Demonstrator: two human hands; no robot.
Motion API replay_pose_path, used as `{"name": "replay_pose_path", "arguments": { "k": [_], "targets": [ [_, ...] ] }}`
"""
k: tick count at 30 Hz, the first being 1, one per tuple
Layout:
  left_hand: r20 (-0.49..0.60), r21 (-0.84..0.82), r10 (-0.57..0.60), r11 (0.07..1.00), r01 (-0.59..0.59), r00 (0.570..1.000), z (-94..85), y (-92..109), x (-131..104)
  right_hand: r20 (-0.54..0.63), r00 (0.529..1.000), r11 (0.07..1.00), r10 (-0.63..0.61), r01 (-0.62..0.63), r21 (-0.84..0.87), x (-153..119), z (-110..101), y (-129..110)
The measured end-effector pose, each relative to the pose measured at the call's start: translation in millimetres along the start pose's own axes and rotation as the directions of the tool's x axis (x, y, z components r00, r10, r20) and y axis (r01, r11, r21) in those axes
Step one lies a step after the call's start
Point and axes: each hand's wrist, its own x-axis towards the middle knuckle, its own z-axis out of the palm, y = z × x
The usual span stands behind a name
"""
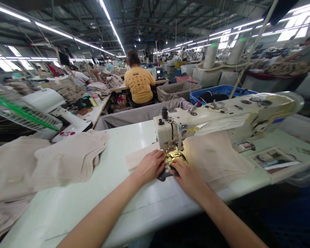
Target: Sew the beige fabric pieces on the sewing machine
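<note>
A beige fabric piece lies under the arm of the sewing machine, to the right of the needle area. Another pale strip of cloth rests left of the needle, partly beneath my left hand. That hand's fingers are bent and close together by the lit metal plate; whether they pinch cloth is hidden. On the plate's near right side is my right hand, its fingers curled at the fabric's edge, with the fingertips too small to make out.
Stacked beige pieces cover the table's left side near a white fan. A parts tray sits at right. Beyond the table are a grey cloth bin, a blue basket and a seated person.
</note>
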Motion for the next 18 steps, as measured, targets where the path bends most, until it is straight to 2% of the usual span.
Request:
{"name": "replay_pose_path", "arguments": {
  "k": [8, 18],
  "targets": [
    [-0.074, -0.006, -0.014, 1.000, 0.014, 0.997, 6.6, 1.8, -6.5, -0.087, 0.996, 1.000, 0.000, 0.001, 0.004, -9.4, 12.0, -1.3],
    [-0.062, -0.021, -0.046, 0.999, 0.045, 0.997, 5.5, 1.6, -6.3, -0.104, 0.995, 0.999, 0.011, -0.014, -0.029, -9.0, 11.9, -4.1]
  ]
}}
